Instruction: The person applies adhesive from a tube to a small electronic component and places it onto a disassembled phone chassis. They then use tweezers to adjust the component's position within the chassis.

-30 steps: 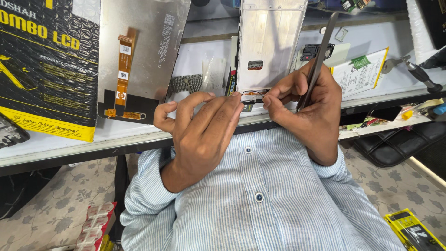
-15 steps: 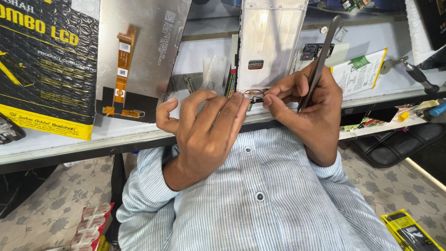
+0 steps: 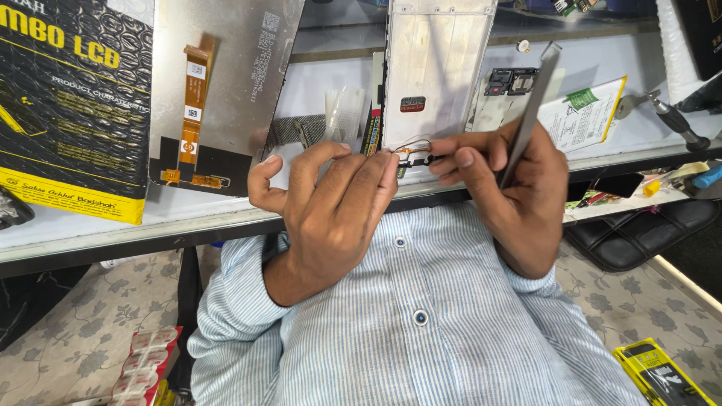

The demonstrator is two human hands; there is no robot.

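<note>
My left hand (image 3: 331, 207) and my right hand (image 3: 511, 188) meet at the near end of a silver phone frame (image 3: 432, 68) that lies on the white bench. Both pinch a small dark part with a thin copper-coloured wire or flex (image 3: 414, 150) at that end. My right hand also grips long grey metal tweezers (image 3: 530, 113), which slant up and to the right. Much of the small part is hidden by my fingertips.
A grey display panel with an orange flex cable (image 3: 218, 90) leans at the left, beside a black and yellow bubble-wrap package (image 3: 71, 105). A small circuit board (image 3: 508, 79), a white card (image 3: 587, 113) and a screwdriver (image 3: 673, 120) lie at the right. A yellow box (image 3: 662, 372) is on the floor.
Both hands have stayed at the frame's near end, with only slight shifts of the left fingers. The tweezers keep the same slant.
</note>
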